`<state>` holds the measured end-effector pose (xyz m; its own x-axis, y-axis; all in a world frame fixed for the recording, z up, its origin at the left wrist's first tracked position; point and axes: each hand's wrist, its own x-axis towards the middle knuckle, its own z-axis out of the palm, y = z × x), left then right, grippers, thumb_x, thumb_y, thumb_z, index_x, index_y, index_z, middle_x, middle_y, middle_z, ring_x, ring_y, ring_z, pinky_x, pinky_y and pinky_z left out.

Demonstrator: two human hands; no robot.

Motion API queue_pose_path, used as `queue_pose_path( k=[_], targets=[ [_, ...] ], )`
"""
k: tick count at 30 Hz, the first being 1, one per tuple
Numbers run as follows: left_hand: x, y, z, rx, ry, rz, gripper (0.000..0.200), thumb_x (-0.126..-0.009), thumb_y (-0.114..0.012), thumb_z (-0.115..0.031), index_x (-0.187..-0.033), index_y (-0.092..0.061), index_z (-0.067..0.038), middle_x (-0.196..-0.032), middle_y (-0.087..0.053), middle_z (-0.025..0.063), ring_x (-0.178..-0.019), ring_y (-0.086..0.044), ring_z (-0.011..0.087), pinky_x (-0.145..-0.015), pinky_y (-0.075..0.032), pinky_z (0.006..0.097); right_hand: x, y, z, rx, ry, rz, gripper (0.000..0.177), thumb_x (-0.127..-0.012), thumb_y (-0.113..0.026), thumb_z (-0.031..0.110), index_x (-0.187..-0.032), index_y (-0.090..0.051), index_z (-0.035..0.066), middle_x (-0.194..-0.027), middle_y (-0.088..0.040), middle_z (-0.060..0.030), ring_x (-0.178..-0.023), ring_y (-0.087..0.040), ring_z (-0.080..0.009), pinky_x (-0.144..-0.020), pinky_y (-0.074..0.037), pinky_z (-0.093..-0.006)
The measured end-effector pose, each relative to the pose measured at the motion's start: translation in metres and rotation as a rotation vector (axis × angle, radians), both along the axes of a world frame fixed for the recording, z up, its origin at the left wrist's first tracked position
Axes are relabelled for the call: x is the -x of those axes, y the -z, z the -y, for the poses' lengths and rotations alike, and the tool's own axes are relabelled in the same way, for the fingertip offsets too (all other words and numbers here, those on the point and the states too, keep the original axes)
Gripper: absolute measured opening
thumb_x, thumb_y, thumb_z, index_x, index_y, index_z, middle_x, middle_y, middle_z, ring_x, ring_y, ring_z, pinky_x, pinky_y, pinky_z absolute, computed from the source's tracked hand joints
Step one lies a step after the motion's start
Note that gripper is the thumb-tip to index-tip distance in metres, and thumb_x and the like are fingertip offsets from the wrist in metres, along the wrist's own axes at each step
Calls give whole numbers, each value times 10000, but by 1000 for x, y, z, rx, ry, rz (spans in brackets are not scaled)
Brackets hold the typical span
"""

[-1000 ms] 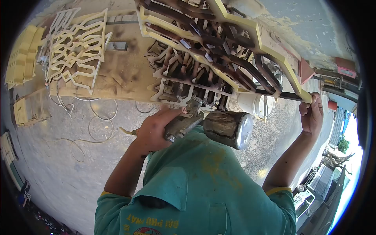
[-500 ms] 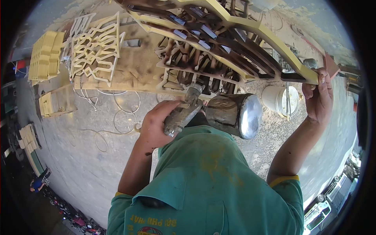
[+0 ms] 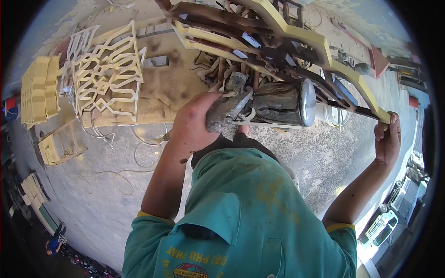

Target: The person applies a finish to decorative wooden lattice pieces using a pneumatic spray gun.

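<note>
My left hand [image 3: 197,121] is wrapped round the body of a metal spray gun [image 3: 229,103], in front of my chest. The gun's dented, paint-smeared cup [image 3: 283,103] points to the right, its shiny end outward. At the right, my right hand [image 3: 388,139] pinches the lower corner of a large openwork frame [image 3: 320,44]. Cream edges and dark brown inner faces show on this frame, which slants from the top centre down to my fingers. Behind the gun lie more dark brown pieces [image 3: 211,67], partly hidden by it.
Cream zigzag lattice panels [image 3: 109,76] lean on a brown-stained board [image 3: 162,99] at the left, near stacked yellow pieces [image 3: 41,90]. A hose [image 3: 123,171] coils on the floor. A white bucket [image 3: 336,116] stands behind the frame's lower end. A person [image 3: 54,243] is far off at lower left.
The spray gun and my left hand have moved up and slightly right. My right hand and the frame's held corner have shifted right and down. The view has also shifted.
</note>
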<state>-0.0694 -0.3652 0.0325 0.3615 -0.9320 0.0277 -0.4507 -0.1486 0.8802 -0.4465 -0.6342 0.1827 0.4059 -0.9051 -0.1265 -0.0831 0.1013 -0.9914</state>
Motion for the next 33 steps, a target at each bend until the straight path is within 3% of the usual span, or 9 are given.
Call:
queue_pose_path(
  k=[14,33],
  targets=[
    [-63,8,-13,9,-77,-4,458,-665,-641,2,-1118,-577,7,-1010,-624,203,-894,-634,350,-765,-498,351,-12,-11,-17,-2,181,-80,243,-972,-521,210,-1102,-563,10,-724,-493,-4,-542,-380,-74,-474,-290,-199],
    [-54,8,3,48,52,-60,456,-672,-682,-47,-1115,-582,-4,-1024,-630,201,-923,-631,365,-793,-503,383,-19,-17,-20,-14,224,-142,267,-964,-539,225,-1120,-566,9,-726,-482,11,-558,-379,-75,-478,-288,-200]
  ],
)
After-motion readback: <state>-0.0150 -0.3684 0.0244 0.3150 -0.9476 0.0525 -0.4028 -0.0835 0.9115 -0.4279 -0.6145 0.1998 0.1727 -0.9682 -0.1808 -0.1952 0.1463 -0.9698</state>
